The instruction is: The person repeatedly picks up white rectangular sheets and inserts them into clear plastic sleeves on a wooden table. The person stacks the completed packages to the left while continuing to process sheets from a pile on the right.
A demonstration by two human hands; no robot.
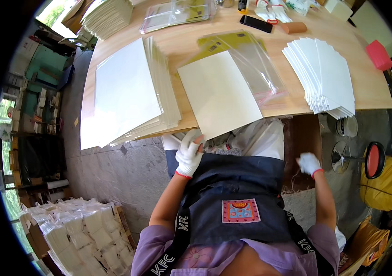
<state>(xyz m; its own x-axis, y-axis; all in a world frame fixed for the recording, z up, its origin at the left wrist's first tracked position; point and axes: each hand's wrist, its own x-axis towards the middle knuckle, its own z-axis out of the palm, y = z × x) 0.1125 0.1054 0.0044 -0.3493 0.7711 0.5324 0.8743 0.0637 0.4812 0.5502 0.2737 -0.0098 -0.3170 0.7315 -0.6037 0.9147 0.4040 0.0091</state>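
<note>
A cream sheet or board (221,94) lies aslant at the table's front edge, its near corner jutting past the edge. Right beside that corner is my left hand (189,155), in a white knit glove with bare fingertips. Its fingers are curled; whether they grip the corner I cannot make out. Under the sheet lie clear plastic sleeves (255,69) with a yellow-green printed part. My right hand (309,163), also gloved, is off the table at the right, over a brown box (302,138). Motion blurs its fingers.
On the table, a stack of sleeved white sheets (127,87) stands left and fanned white cards (322,76) right. Farther back are more sleeves (177,16), a phone (255,24) and gloves (273,11). A wrapped pile (81,230) and a round-based stand (340,156) stand beside me.
</note>
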